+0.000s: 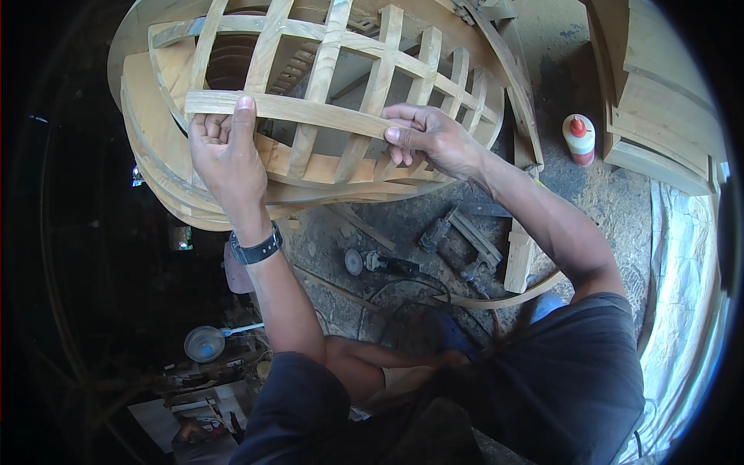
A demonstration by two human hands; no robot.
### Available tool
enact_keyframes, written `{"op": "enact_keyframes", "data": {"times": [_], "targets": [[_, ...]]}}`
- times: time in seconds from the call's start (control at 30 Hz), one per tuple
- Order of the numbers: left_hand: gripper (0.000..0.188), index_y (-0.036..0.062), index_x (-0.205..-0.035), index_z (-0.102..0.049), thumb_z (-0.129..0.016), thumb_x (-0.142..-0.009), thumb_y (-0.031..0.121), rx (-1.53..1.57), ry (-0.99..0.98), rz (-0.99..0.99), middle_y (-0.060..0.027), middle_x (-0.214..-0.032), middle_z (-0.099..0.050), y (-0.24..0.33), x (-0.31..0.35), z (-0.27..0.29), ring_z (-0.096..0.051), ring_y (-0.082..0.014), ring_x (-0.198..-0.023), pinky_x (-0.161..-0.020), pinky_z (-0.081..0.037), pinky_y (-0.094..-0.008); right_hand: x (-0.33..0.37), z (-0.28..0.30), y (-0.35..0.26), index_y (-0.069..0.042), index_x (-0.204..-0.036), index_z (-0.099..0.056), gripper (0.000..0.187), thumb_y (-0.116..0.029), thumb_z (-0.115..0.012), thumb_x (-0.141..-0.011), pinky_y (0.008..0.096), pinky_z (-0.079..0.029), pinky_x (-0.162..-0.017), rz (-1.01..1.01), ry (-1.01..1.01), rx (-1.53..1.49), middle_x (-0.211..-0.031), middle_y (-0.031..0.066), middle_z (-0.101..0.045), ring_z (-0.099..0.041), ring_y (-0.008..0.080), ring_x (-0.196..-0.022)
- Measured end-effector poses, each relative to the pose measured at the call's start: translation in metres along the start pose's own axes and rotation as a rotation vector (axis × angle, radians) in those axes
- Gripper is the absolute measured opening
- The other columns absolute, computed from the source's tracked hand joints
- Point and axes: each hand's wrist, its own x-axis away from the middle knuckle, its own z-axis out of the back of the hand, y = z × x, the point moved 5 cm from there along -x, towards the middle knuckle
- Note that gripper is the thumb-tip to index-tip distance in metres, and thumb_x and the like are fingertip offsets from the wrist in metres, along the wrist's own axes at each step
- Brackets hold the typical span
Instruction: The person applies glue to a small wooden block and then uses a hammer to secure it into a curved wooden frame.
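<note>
A curved, pale wooden slat [310,111] lies across the upright slats of a rounded wooden lattice frame [318,71]. Its left end is pinched by my left hand [231,159], thumb on the front face and fingers curled behind. My right hand [434,141] grips the other end, the thumb pressing on the tip and the fingers partly hidden behind it. Above this slat, another curved cross slat [363,43] runs through the lattice. Below are the frame's layered curved wooden rims [341,191].
On the worn floor lie an angle grinder [380,262], a nail gun-like tool [465,239], a wooden block [519,260] and a curved strip [515,300]. A white bottle with a red cap [580,143] stands at right, near stacked curved wooden pieces [659,101]. Cords trail near my legs.
</note>
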Motion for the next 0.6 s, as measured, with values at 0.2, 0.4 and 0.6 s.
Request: {"op": "enact_keyframes", "data": {"times": [0.2, 0.4, 0.6], "targets": [[0.049, -0.0103, -0.122, -0.049, -0.077, -0.089, 0.012, -0.002, 0.021, -0.002, -0.0149, -0.107, -0.063, 0.005, -0.001, 0.000, -0.062, -0.0153, -0.099, -0.090, -0.050, -0.0283, -0.004, -0.001, 0.005, 0.003, -0.131, -0.052, 0.047, -0.031, -0.064, -0.100, 0.0224, -0.044, -0.065, 0.048, -0.003, -0.067, -0.077, -0.0017, -0.057, -0.053, 0.0061, -0.070], [0.046, -0.0089, -0.120, -0.052, -0.077, -0.087, 0.009, 0.021, -0.007, 0.006, -0.0163, -0.109, -0.065, 0.005, -0.004, 0.001, -0.064, -0.0175, -0.100, -0.091, -0.051, -0.0293, -0.009, -0.001, 0.014, 0.002, -0.133, -0.049, 0.046, -0.028, -0.062, -0.101, 0.0215, -0.040, -0.062, 0.089, 0.006, -0.131, -0.081, -0.0034, -0.054, -0.049, 0.0054, -0.070], [0.040, -0.0082, -0.118, -0.054, -0.076, -0.088, 0.007, 0.065, -0.013, 0.012, -0.0144, -0.106, -0.067, 0.002, -0.004, 0.004, -0.065, -0.0164, -0.099, -0.091, -0.050, -0.0282, -0.005, -0.005, 0.009, 0.002, -0.134, -0.049, 0.047, -0.028, -0.063, -0.100, 0.0208, -0.038, -0.060, 0.048, 0.010, -0.145, -0.082, -0.0042, -0.051, -0.048, 0.0051, -0.069]]}}
